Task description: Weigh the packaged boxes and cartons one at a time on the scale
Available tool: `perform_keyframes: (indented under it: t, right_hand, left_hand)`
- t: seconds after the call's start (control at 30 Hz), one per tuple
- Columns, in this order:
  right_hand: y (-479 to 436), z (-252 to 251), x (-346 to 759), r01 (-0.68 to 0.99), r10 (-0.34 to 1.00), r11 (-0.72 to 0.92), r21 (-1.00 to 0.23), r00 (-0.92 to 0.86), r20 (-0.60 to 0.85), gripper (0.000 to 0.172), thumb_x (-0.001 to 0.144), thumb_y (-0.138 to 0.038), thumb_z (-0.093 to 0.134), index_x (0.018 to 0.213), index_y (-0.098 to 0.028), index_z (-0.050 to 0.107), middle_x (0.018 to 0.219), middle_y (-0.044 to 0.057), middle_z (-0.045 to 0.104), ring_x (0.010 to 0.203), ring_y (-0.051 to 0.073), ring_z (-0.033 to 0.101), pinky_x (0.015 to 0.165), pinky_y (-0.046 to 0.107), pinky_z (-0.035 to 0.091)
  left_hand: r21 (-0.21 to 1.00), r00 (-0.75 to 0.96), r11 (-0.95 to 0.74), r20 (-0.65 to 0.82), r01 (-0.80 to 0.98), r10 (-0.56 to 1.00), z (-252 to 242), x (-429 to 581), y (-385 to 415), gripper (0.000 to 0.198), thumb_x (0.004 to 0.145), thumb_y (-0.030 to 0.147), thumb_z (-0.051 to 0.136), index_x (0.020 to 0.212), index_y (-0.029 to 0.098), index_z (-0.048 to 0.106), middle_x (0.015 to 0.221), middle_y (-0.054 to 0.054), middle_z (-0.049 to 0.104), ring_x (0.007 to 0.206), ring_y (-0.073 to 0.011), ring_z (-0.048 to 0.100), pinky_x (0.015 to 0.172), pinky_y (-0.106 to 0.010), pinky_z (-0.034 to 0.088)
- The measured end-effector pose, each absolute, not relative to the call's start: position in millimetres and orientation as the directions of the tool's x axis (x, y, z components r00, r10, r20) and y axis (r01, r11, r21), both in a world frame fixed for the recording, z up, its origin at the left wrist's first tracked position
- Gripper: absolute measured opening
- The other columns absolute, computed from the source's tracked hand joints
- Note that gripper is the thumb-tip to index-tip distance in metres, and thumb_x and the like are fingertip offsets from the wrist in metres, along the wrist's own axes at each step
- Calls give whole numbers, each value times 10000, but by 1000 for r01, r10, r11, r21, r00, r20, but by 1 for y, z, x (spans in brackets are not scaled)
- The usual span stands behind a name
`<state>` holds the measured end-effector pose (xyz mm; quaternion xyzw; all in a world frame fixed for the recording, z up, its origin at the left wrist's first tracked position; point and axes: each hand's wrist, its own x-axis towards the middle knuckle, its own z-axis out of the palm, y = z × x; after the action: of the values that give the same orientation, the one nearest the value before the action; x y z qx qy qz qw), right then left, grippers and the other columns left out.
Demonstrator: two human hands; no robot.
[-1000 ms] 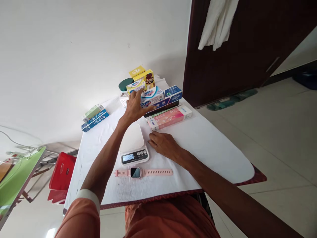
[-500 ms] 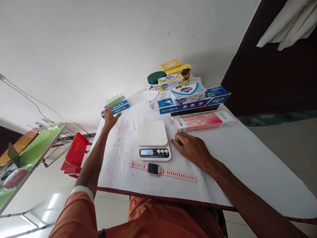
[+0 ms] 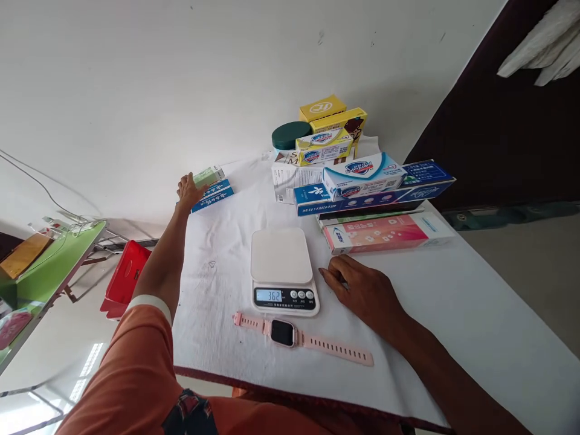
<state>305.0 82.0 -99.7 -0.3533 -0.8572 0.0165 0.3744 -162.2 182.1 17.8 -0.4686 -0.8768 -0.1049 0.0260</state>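
Note:
My left hand (image 3: 188, 192) reaches to the far left of the table, its fingers curled round the near-left end of a small pale green box (image 3: 208, 176). Beside that box lies a blue and white box (image 3: 215, 194). My right hand (image 3: 360, 287) rests on the cloth with curled fingers and nothing visible in it. Just left of it stands a white kitchen scale (image 3: 281, 257), its plate bare and its display reading 362. In front of the scale a smartwatch with a pink strap (image 3: 282, 332) lies stretched out.
Behind the right hand lie a pink box (image 3: 385, 234), a long blue box (image 3: 312, 201) and a white and blue soap box (image 3: 362, 175). Yellow boxes (image 3: 322, 109) and a green-lidded jar (image 3: 291, 134) stand by the wall. A red chair (image 3: 124, 278) and green table (image 3: 58, 257) are at left.
My left hand has gone from hovering with spread fingers at the blue box to gripping the green box. The view has shifted a little; my right hand stays beside the scale.

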Motion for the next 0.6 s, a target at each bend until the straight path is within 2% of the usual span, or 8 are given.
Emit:
perform_keyframes:
  t: [0.13,0.3,0.37,0.5,0.6]
  right_hand:
    - [82,-100,306,603,599,755,-258,-472,647,349,1093,-270,473,750,-222,513,648,-43,549,486,94,467,512,247,340]
    - [83,-97,307,616,605,747,-249,-477,638,367,1095,-266,489,731,-221,511,634,-44,530,495,92,464,526,245,349]
    - [83,-96,307,621,611,744,-246,-485,626,373,1093,-260,493,723,-220,515,629,-41,524,495,94,457,523,248,345]
    - [83,-95,307,632,621,737,-239,-494,608,375,1095,-257,482,727,-220,538,629,-32,547,494,98,452,516,259,334]
    - [82,-96,306,638,616,736,-225,-495,613,372,1099,-261,473,735,-217,535,629,-33,551,488,95,443,512,260,331]
  left_hand:
    - [101,-560,551,100,828,823,18,-173,197,783,932,531,566,1587,133,406,1638,-256,418,1543,-420,358,1247,-573,303]
    - [111,-557,546,148,830,817,19,-184,202,581,873,487,691,1347,165,595,1506,-256,509,1470,-456,412,1196,-615,338]
    - [162,-567,544,195,823,800,21,-189,196,552,863,494,725,1290,168,595,1444,-253,538,1437,-451,445,1177,-619,366]
    - [272,-602,538,333,798,726,33,-193,169,524,885,473,721,1305,206,558,1431,-213,525,1412,-416,460,1167,-606,405]
    - [268,-530,457,431,848,730,45,-181,136,521,830,454,795,1262,253,586,1369,-159,556,1358,-396,486,1148,-587,441]
